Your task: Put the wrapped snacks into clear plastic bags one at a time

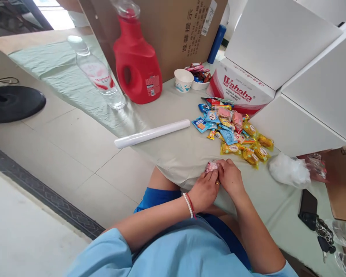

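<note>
Both hands meet at the near edge of the worktop (184, 154), which is draped in a pale cloth. The left hand (203, 190) and right hand (230, 177) pinch a small pink-wrapped sweet (211, 166) between their fingers (212, 175). Beyond them lies a heap of wrapped snacks (233, 132), just beside a Wahaha carton (242, 92). A white roll (152, 133) lies to the left, with a red detergent jug (137, 61), a clear water bottle (99, 75) and a paper cup (183, 80) farther back. A crumpled plastic bag (288, 169) and a phone (308, 207) sit at the right.
</note>
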`<control>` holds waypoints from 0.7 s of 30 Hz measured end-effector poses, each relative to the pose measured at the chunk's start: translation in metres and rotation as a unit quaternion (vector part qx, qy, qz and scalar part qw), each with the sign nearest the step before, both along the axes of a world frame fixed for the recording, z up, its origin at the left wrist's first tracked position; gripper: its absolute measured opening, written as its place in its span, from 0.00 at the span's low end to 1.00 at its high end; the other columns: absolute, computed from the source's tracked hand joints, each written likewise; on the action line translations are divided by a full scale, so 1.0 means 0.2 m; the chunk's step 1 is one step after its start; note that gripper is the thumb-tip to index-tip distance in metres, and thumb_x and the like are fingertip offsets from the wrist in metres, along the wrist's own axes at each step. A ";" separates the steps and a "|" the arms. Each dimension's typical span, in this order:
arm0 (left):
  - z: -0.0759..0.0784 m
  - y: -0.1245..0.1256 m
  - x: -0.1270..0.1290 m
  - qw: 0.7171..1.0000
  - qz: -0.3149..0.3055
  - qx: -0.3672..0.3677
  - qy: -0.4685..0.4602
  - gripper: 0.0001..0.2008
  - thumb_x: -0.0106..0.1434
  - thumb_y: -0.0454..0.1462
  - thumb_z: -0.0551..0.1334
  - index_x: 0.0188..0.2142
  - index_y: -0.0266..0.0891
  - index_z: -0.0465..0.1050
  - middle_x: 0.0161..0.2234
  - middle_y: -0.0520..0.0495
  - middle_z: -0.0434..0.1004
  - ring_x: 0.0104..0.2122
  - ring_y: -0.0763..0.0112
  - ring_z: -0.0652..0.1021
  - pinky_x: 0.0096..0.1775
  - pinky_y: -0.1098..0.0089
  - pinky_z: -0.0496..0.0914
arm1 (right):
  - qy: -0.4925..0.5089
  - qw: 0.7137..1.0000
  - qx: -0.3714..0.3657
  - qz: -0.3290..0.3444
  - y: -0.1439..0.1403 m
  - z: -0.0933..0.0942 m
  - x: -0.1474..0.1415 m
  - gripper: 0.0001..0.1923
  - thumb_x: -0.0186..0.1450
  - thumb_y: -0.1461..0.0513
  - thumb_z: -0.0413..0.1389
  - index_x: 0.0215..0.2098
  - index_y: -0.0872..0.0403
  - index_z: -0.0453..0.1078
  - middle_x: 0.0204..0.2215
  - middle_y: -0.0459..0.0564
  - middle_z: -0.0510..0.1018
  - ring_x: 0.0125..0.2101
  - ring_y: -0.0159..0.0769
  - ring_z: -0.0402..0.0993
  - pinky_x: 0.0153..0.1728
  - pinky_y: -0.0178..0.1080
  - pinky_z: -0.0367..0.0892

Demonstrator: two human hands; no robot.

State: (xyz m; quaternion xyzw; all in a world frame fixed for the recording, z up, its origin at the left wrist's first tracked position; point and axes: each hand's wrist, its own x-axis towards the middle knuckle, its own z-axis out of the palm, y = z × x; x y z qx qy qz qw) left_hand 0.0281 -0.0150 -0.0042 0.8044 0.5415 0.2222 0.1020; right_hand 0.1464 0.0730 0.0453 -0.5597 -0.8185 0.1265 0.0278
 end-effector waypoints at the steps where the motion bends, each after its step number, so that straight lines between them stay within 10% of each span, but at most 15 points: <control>1: 0.01 0.00 -0.04 0.999 0.004 -0.011 -0.043 0.17 0.69 0.33 0.55 0.54 0.32 0.74 0.57 0.34 0.73 0.51 0.56 0.74 0.51 0.57 0.70 | -0.014 1.000 0.001 0.004 0.00 -0.02 -0.01 0.16 0.74 0.62 0.46 0.48 0.52 0.76 0.39 0.53 0.74 0.35 0.40 0.74 0.35 0.38 0.63; 7: 0.05 0.05 -0.17 0.967 0.202 -0.079 -0.136 0.15 0.68 0.35 0.57 0.52 0.37 0.76 0.54 0.37 0.75 0.54 0.50 0.70 0.53 0.48 0.69 | 0.022 0.999 0.020 0.040 -0.08 -0.06 0.03 0.22 0.76 0.55 0.46 0.62 0.55 0.69 0.44 0.57 0.70 0.42 0.44 0.73 0.44 0.43 0.71; 14: 0.11 0.10 -0.11 0.946 0.133 -0.173 -0.241 0.14 0.61 0.27 0.56 0.41 0.37 0.78 0.49 0.40 0.77 0.50 0.58 0.75 0.56 0.57 0.71 | 0.025 0.994 0.012 0.101 -0.17 -0.07 0.09 0.36 0.66 0.60 0.58 0.71 0.55 0.58 0.50 0.60 0.66 0.50 0.51 0.69 0.50 0.49 0.72; 21: 0.21 0.03 -0.05 0.930 -0.011 -0.106 -0.353 0.21 0.59 0.27 0.56 0.49 0.40 0.77 0.54 0.43 0.79 0.54 0.64 0.79 0.57 0.62 0.74 | 0.125 0.988 0.081 -0.027 -0.26 -0.09 0.18 0.24 0.70 0.58 0.53 0.64 0.51 0.66 0.52 0.60 0.71 0.53 0.49 0.70 0.54 0.50 0.71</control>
